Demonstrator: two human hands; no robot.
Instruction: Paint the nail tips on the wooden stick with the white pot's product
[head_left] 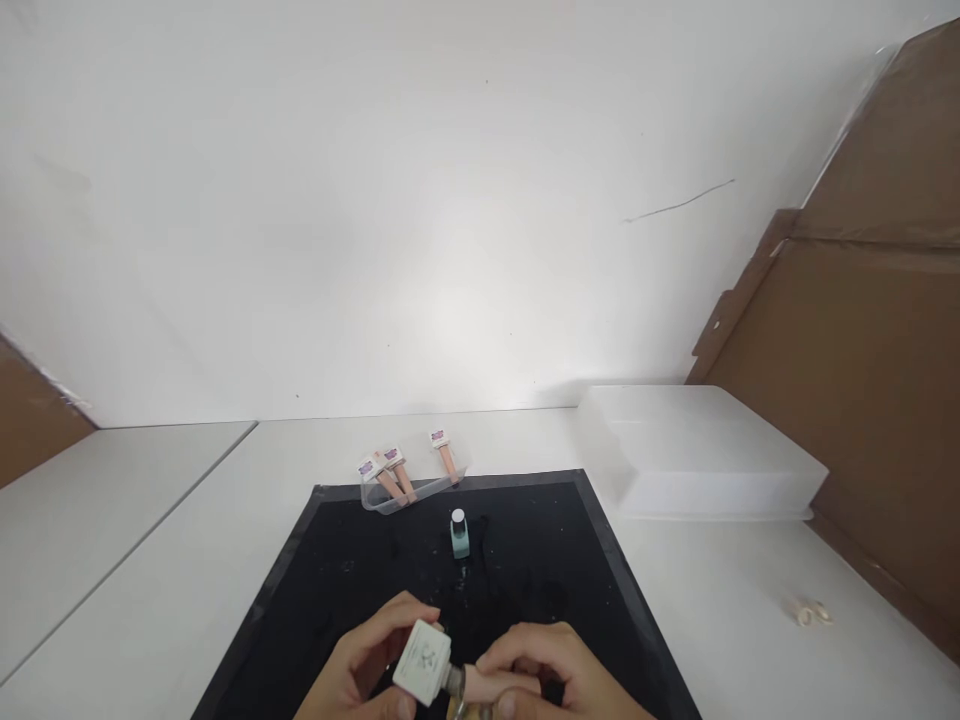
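Observation:
My left hand [367,665] grips a white square piece [422,661] with a small dark print on its face, thumb and finger at its edges. A short greyish neck links or abuts this piece and a peach finger-shaped stick [487,684]; whether they are joined I cannot tell. My right hand [559,672] closes its thumb and fingers around that stick. Below the stick, a bit of metal and something tan show, partly cut off by the frame's lower edge. Beyond both hands stands a teal nail polish bottle [460,540] with a white-topped dark cap.
A black mat [360,560] lies on the white table [172,570]. At its far edge, a clear tray [386,508] holds several peach sticks with white printed tags. To the right are a white translucent bin [705,450], small cream rings [806,612] and a brown cardboard panel [877,400].

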